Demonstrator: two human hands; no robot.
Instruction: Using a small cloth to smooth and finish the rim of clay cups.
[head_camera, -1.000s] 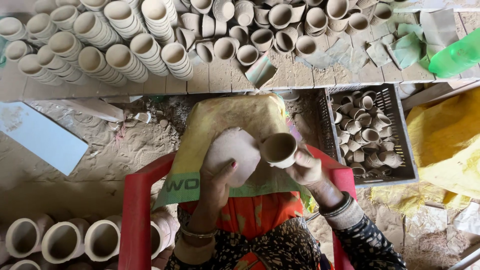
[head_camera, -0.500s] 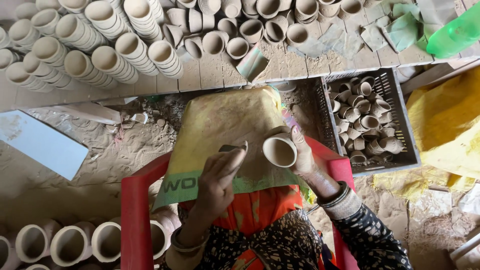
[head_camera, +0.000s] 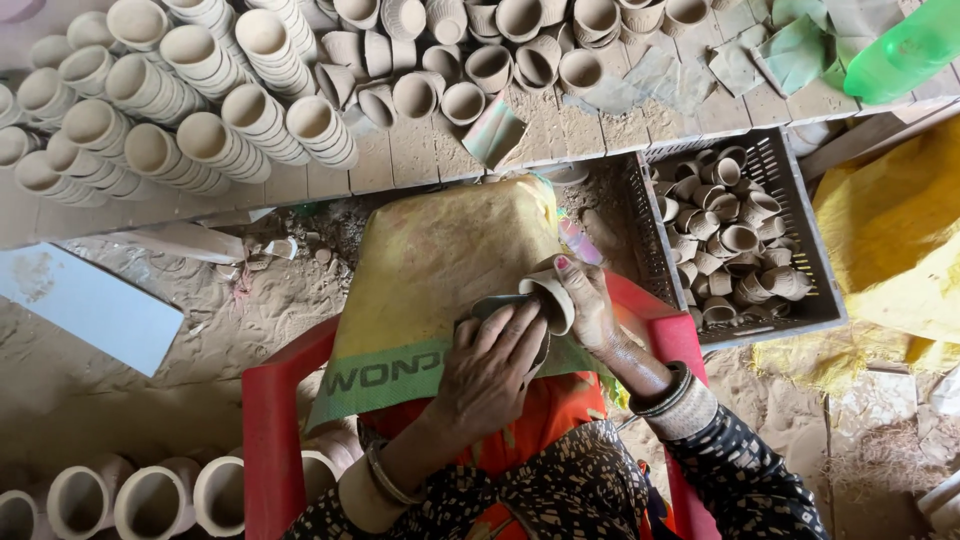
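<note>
— Dusty earthen floor, wooden boards (head_camera: 420, 150) across the top with stacked clay cups?

— Yes. At centre, the right hand (head_camera: 590, 305) grips a small pale unfired clay cup (head_camera: 548, 297), tilted; the left hand (head_camera: 490, 370) presses a grey pad (head_camera: 490, 305) against it, fingers together.

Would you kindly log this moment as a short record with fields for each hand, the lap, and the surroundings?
left hand: presses a grey pad against a clay cup
right hand: grips the cup, tilted, mouth toward the left hand
lap: yellow sack spread over a red chair
ahead: stacked cups lying in rows on a plank floor
right side: dark crate holding small cups, beside yellow cloth
bottom left: more cups on their sides
</note>
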